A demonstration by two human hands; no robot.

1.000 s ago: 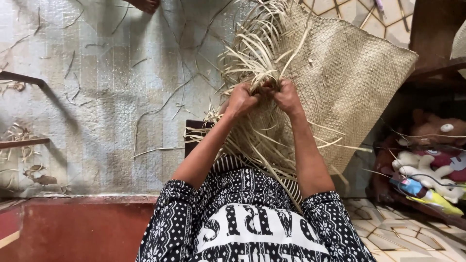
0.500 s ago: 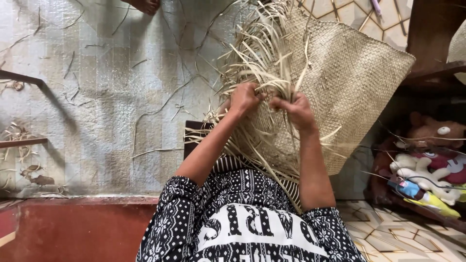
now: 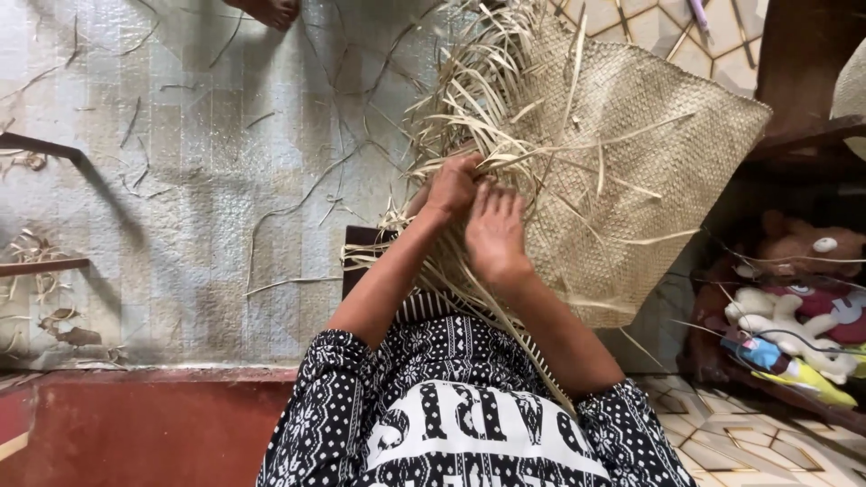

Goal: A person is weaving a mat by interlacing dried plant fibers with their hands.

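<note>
We see both hands at the loose edge of a half-woven mat point(image 3: 631, 171) that lies across our lap and stretches away to the right. Left hand point(image 3: 448, 188): grip closed on a bunch of strips point(image 3: 487, 108) where the fringe meets the weave. Right hand point(image 3: 494, 230): just beside it, fingers spread flat on the strands; pinch not clear. Stray strips on the floor mat point(image 3: 180, 180). Soft toys point(image 3: 794, 298) on a shelf at the right.
</note>
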